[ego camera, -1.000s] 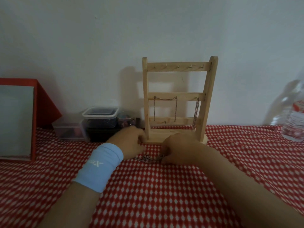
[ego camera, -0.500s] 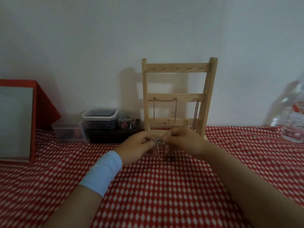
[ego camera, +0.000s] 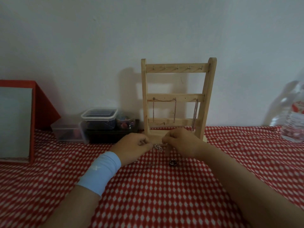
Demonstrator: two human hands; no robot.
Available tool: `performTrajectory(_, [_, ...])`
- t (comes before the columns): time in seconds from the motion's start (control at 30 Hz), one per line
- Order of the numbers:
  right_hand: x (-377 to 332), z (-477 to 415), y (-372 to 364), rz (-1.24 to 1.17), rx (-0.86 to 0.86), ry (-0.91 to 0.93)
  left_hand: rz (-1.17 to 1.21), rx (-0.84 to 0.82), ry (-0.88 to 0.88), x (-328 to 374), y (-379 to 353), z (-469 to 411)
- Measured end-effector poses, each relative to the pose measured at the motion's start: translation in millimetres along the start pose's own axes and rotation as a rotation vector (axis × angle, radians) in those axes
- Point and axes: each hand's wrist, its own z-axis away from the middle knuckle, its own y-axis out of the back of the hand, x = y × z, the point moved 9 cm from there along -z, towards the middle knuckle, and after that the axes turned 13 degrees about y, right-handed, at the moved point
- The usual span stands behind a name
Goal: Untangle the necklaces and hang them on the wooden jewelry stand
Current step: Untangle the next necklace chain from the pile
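Your hands have come up off the counter (ego camera: pixel 164 195) since a second ago, when both pressed down on the chain heap in front of the stand. Now your left hand (ego camera: pixel 131 148) and right hand (ego camera: pixel 182 143) are close together just above the checked cloth, each pinching the silver necklace tangle (ego camera: pixel 157 148) between fingertips. The tangle hangs between them, near the far edge of the counter, right before the base of the wooden jewelry stand (ego camera: pixel 178 99). Loose strands trail down to the cloth, and a small dark pendant (ego camera: pixel 172 162) lies there just below your right hand. The lift suggests you have moved from gathering to picking the knot apart. Two chains (ego camera: pixel 164 109) already hang from the middle bar; the top row of hooks (ego camera: pixel 177 67) is bare, so there is room once a strand comes free. Pull gently, since tugging would likely tighten the knot.
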Motion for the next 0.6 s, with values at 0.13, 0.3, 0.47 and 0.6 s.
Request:
performTrajectory(0.13, [-3,1,-12,0.117,-0.141,0.009,0.056,0.04,-0.08,10,4,5])
performTrajectory(0.3, [1,0,-11,0.027,-0.142,0.064,0.64,0.123,0.06,-14,18,-2])
performTrajectory(0.47, [0,-2,-4,0.001,-0.084,0.074,0.718,0.336,0.184,-46,37,0])
performTrajectory(0.6, [0,-3,-10,0.113,-0.133,0.069,0.08,0.603,0.026,-26,58,12])
